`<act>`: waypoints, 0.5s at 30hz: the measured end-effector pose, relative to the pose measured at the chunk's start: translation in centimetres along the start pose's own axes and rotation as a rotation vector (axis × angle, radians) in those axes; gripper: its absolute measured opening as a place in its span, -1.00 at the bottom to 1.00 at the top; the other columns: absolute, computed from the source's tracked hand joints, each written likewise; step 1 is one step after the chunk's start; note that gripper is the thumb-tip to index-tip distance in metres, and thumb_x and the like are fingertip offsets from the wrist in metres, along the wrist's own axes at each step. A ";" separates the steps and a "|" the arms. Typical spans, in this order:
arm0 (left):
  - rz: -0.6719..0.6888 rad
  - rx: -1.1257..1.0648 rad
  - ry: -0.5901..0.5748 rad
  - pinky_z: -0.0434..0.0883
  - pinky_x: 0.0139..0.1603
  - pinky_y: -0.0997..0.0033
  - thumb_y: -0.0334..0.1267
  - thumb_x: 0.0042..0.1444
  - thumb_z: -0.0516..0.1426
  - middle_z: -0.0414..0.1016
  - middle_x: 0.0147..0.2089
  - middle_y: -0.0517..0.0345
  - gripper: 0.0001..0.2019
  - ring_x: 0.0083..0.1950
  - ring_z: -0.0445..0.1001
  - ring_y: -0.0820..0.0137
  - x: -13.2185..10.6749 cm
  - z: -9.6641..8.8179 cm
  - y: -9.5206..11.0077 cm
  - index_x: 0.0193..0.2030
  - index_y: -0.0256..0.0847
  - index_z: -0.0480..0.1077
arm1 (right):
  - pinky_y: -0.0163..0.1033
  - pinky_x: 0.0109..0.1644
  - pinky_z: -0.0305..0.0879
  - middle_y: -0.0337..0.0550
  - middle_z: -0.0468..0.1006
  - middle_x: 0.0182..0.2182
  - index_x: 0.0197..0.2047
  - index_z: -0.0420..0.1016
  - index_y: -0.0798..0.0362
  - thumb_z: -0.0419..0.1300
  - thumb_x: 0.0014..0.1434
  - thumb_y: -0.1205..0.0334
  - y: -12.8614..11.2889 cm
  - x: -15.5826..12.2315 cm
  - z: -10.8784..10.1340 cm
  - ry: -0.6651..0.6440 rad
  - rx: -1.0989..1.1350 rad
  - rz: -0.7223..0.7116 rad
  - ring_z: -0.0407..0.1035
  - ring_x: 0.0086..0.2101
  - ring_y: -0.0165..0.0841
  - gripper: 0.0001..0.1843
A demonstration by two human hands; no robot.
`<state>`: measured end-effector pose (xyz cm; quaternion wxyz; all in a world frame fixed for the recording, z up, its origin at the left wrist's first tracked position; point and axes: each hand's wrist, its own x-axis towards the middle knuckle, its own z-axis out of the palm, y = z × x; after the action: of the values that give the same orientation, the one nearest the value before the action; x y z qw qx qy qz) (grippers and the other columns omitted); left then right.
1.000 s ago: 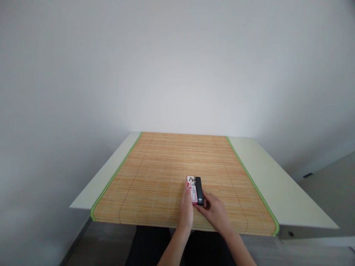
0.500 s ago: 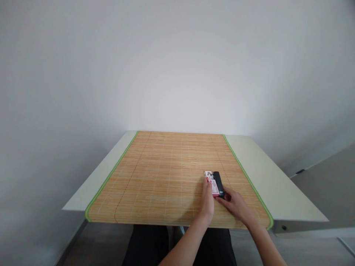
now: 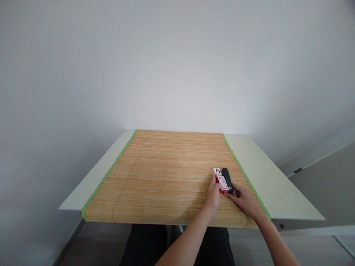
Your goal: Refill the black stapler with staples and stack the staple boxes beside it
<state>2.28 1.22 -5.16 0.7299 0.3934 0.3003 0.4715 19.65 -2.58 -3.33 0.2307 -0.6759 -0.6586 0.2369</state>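
A small red-and-white printed box (image 3: 222,182) lies on the bamboo mat (image 3: 155,177), at the right of its near half. Right alongside it is a slim black stapler-like object (image 3: 227,180) with a rounded far end. My left hand (image 3: 213,195) holds the box from its left side, the thumb on its near part. At the near right end of the black object, my right hand (image 3: 245,202) grips with thumb and fingers curled. The fingertips of this hand are partly hidden. The two items lie side by side, pressed close together.
Green edging borders the mat on both sides. White tabletop (image 3: 266,173) shows to the right and left of it. A pale wall (image 3: 177,74) rises behind the table's far edge. My legs (image 3: 149,244) are below the near edge.
Both hands have moved to the right and slightly farther from me, and the box and the black stapler-like object have shifted with them. The left thumb now lies more over the box.
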 end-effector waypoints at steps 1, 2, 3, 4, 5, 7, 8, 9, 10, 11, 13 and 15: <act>0.004 -0.015 0.000 0.08 0.53 0.22 -0.30 0.08 0.07 0.23 0.50 0.19 -0.19 0.51 0.19 0.24 0.0 -0.1 0.0 0.54 -0.08 0.09 | -0.23 -0.35 0.17 -0.24 0.51 -0.49 0.12 0.57 0.01 0.22 0.17 -0.15 0.1 0.0 0.0 -0.001 0.004 -0.003 0.35 -0.44 -0.26 -0.44; 0.007 -0.032 0.008 0.11 0.52 0.21 -0.31 0.06 0.07 0.27 0.48 0.17 -0.17 0.49 0.23 0.23 0.1 -0.1 0.1 0.54 -0.10 0.08 | -0.23 -0.35 0.17 -0.24 0.51 -0.49 0.13 0.56 0.01 0.22 0.17 -0.15 0.1 0.0 0.1 -0.001 0.008 -0.008 0.35 -0.44 -0.26 -0.43; 0.006 -0.046 0.019 0.13 0.51 0.21 -0.32 0.04 0.07 0.30 0.46 0.16 -0.16 0.47 0.26 0.22 0.1 -0.1 0.2 0.54 -0.11 0.08 | -0.23 -0.35 0.16 -0.25 0.51 -0.49 0.13 0.56 0.01 0.22 0.18 -0.15 0.2 0.1 0.1 -0.002 0.012 -0.012 0.34 -0.44 -0.27 -0.43; -0.001 -0.054 0.020 0.13 0.51 0.21 -0.33 0.03 0.07 0.31 0.45 0.16 -0.14 0.47 0.27 0.21 0.0 0.0 0.3 0.54 -0.12 0.07 | -0.24 -0.35 0.16 -0.25 0.50 -0.48 0.14 0.55 0.01 0.22 0.18 -0.16 0.3 0.1 0.1 -0.005 0.016 -0.013 0.34 -0.44 -0.27 -0.42; -0.008 -0.060 0.022 0.13 0.51 0.21 -0.33 0.02 0.07 0.31 0.45 0.17 -0.13 0.47 0.27 0.20 0.0 0.0 0.4 0.55 -0.12 0.06 | -0.24 -0.35 0.16 -0.26 0.50 -0.49 0.15 0.55 0.01 0.22 0.18 -0.16 0.3 0.2 0.1 -0.006 0.022 -0.011 0.33 -0.44 -0.28 -0.42; -0.025 -0.063 0.023 0.13 0.52 0.20 -0.33 0.01 0.07 0.31 0.45 0.18 -0.13 0.47 0.26 0.17 -0.2 0.1 0.8 0.55 -0.11 0.06 | -0.25 -0.36 0.16 -0.28 0.48 -0.50 0.15 0.55 0.03 0.22 0.17 -0.16 0.4 0.2 0.0 -0.008 0.033 -0.002 0.31 -0.45 -0.29 -0.40; -0.034 -0.063 0.025 0.13 0.52 0.19 -0.33 0.01 0.08 0.31 0.45 0.18 -0.13 0.48 0.25 0.15 -0.3 0.1 0.9 0.55 -0.11 0.06 | -0.25 -0.36 0.15 -0.28 0.47 -0.51 0.15 0.55 0.04 0.23 0.17 -0.15 0.4 0.2 0.0 -0.011 0.038 0.001 0.31 -0.46 -0.29 -0.40; -0.041 -0.062 0.025 0.13 0.52 0.18 -0.32 0.01 0.08 0.31 0.45 0.18 -0.13 0.48 0.25 0.14 -0.4 0.2 1.0 0.55 -0.11 0.06 | -0.26 -0.37 0.15 -0.28 0.47 -0.51 0.14 0.55 0.04 0.23 0.17 -0.15 0.4 0.3 0.0 -0.011 0.042 0.003 0.30 -0.46 -0.29 -0.41; -0.044 -0.061 0.021 0.13 0.52 0.17 -0.31 0.02 0.08 0.32 0.45 0.19 -0.13 0.48 0.25 0.13 -0.4 0.2 1.0 0.55 -0.11 0.07 | -0.26 -0.37 0.15 -0.28 0.47 -0.50 0.14 0.56 0.04 0.23 0.16 -0.15 0.3 0.3 0.0 -0.009 0.046 0.004 0.30 -0.46 -0.30 -0.41; -0.041 -0.059 0.014 0.14 0.52 0.15 -0.30 0.03 0.08 0.32 0.44 0.19 -0.14 0.48 0.25 0.12 -0.3 0.2 1.0 0.54 -0.10 0.07 | -0.26 -0.37 0.15 -0.27 0.47 -0.50 0.13 0.56 0.04 0.24 0.16 -0.15 0.3 0.3 0.0 -0.006 0.049 0.006 0.30 -0.46 -0.30 -0.41; -0.023 -0.049 -0.003 0.15 0.52 0.12 -0.27 0.08 0.09 0.32 0.45 0.19 -0.19 0.47 0.26 0.11 -0.1 0.2 0.7 0.53 -0.06 0.11 | -0.27 -0.37 0.15 -0.27 0.48 -0.50 0.13 0.57 0.03 0.25 0.15 -0.14 0.2 0.3 0.1 0.000 0.057 0.015 0.30 -0.46 -0.30 -0.42; -0.017 -0.020 0.010 0.15 0.52 0.08 -0.20 0.14 0.11 0.28 0.47 0.17 -0.26 0.49 0.23 0.10 0.1 -0.2 0.4 0.50 -0.04 0.18 | -0.27 -0.37 0.16 -0.28 0.47 -0.50 0.16 0.56 0.02 0.27 0.14 -0.13 0.2 0.4 0.2 0.005 0.067 0.025 0.31 -0.46 -0.30 -0.40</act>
<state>2.00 1.51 -4.91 0.7362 0.3812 0.3027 0.4702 19.66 -2.22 -3.63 0.2520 -0.6767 -0.6412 0.2598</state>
